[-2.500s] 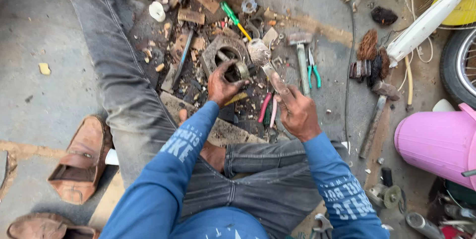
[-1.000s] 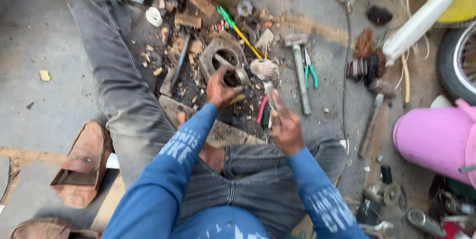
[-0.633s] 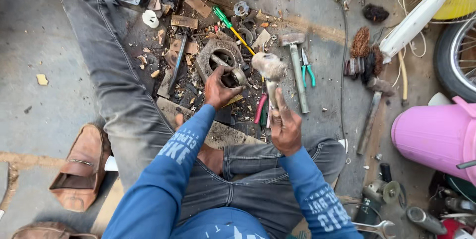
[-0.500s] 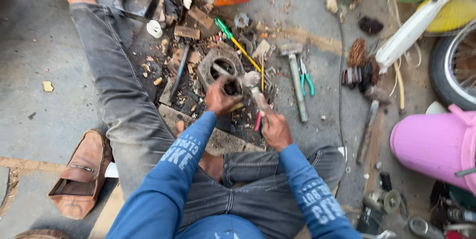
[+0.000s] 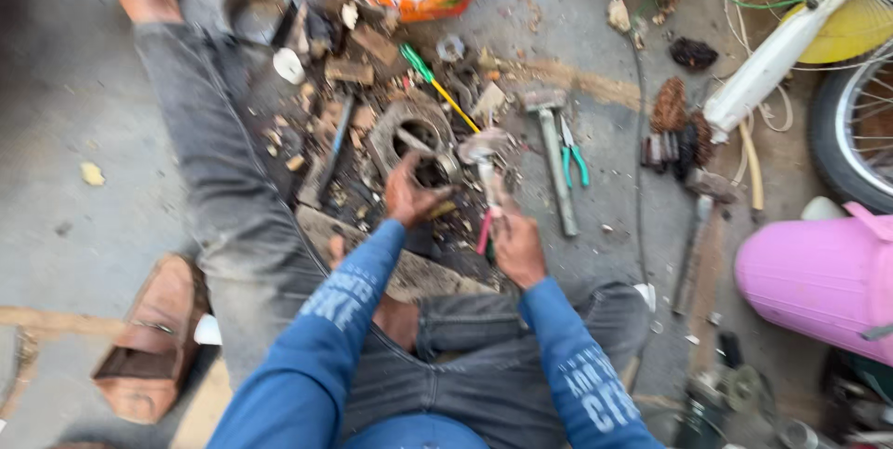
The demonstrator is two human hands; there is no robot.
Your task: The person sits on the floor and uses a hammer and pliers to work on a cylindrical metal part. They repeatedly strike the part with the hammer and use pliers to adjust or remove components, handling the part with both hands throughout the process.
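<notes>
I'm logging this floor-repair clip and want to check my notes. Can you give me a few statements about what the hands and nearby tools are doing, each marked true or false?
1. The right hand grips a hammer by its handle. True.
2. The left hand rests at a round metal part on the floor. True.
3. The green-handled pliers are in the left hand. False: they lie on the floor beside a second hammer.
4. The pink plastic container stands between the person's legs. False: it stands off to the person's right.
5. A green and yellow screwdriver lies on the floor beyond the round part. True.
</notes>
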